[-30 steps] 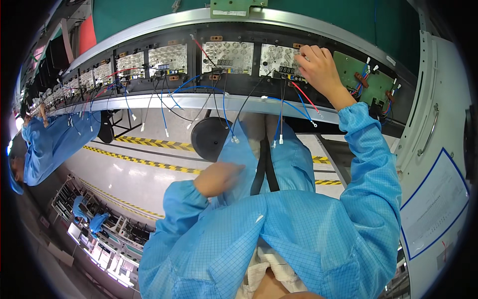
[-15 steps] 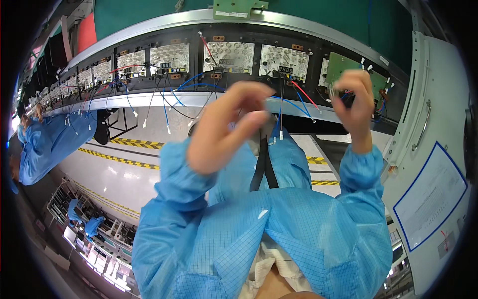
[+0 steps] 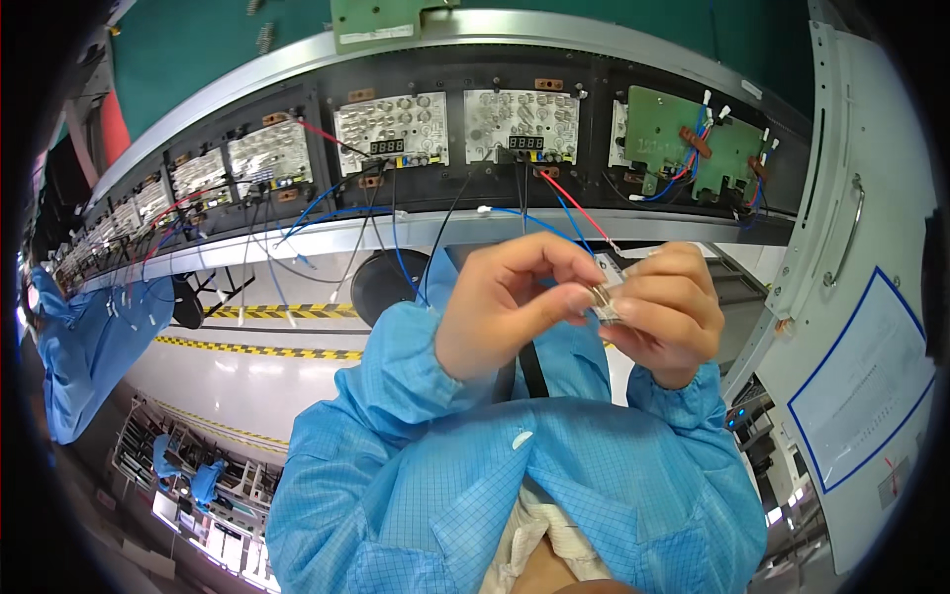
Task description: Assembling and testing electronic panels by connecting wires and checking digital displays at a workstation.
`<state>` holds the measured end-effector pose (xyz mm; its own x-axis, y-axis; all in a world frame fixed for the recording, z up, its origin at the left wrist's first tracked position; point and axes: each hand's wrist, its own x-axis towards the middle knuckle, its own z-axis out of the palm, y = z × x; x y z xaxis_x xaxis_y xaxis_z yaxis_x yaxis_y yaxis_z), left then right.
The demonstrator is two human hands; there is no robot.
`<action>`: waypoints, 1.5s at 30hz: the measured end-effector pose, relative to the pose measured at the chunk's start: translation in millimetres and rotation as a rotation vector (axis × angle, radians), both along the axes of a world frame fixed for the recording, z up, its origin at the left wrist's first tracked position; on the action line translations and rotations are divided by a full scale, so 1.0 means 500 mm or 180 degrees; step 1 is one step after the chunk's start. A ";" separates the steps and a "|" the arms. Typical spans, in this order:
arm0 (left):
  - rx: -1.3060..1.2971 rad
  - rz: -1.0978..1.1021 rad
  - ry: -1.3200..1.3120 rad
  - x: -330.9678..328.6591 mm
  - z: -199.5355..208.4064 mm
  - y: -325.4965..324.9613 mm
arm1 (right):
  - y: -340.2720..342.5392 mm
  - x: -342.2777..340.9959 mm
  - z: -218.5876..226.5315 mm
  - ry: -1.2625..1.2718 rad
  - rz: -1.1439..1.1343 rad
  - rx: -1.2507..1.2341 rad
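My left hand [image 3: 510, 302] and my right hand [image 3: 668, 309] meet in front of my chest, just short of the bench's near rail. Thumb and fingertips of both are pinched on a small silvery metal piece [image 3: 600, 295]. The fingers cover much of it, so its exact kind is unclear. Just beyond my hands, a red wire [image 3: 584, 206] and blue wires hang over the rail from a circuit board [image 3: 522, 121] with a digit display. Right of that board lies a green circuit board [image 3: 658, 134], with blue, red and white-tipped leads on it.
More circuit boards [image 3: 391, 129] sit in a black frame running left, their wires dangling over the metal rail [image 3: 327, 228]. Small springs [image 3: 265, 38] lie on the green mat. A white cabinet panel [image 3: 851, 238] with a handle stands right. Another person's blue sleeve [image 3: 89, 346] is far left.
My hands, apart and blurred before, have come together on the small metal piece. The right hand moved down and left. The boards appear shifted left in the view.
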<state>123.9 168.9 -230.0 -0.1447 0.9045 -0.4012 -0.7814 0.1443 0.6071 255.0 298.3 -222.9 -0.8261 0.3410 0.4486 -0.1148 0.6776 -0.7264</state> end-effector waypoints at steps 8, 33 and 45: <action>-0.0022 0.0595 -0.0120 0.020 -0.067 0.016 | 0.029 -0.036 -0.064 -0.0031 -0.0031 0.0499; 0.0591 0.0542 0.0249 -0.027 -0.139 -0.090 | 0.071 -0.099 -0.255 -0.2354 -0.1179 0.0958; 0.0527 0.0478 0.0265 -0.028 -0.143 -0.100 | 0.081 -0.094 -0.269 -0.2237 -0.1176 0.1125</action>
